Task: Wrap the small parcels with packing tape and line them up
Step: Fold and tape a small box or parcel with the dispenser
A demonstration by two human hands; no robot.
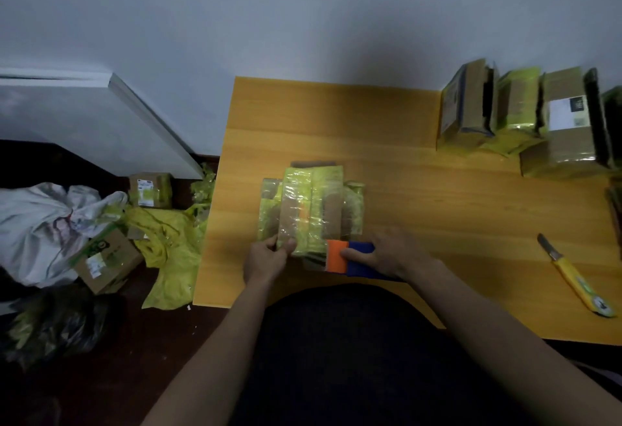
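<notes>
I see a small parcel (311, 210) lying on the table (404, 189), close to me. It has many strips of shiny yellow-green tape on it, but some brown card shows, so I think more wrapping is left. My left hand (267, 257) pinches its near edge. My right hand (387, 255) grips the orange and blue tape holder (350, 259). Wrapped parcels (518, 119) stand lined up at the far right.

The worktop (387, 142) lies bare between the central parcel (311, 210) and the row of wrapped boxes (525, 119) far right. A yellow knife (577, 279) blocks the near right edge.
</notes>
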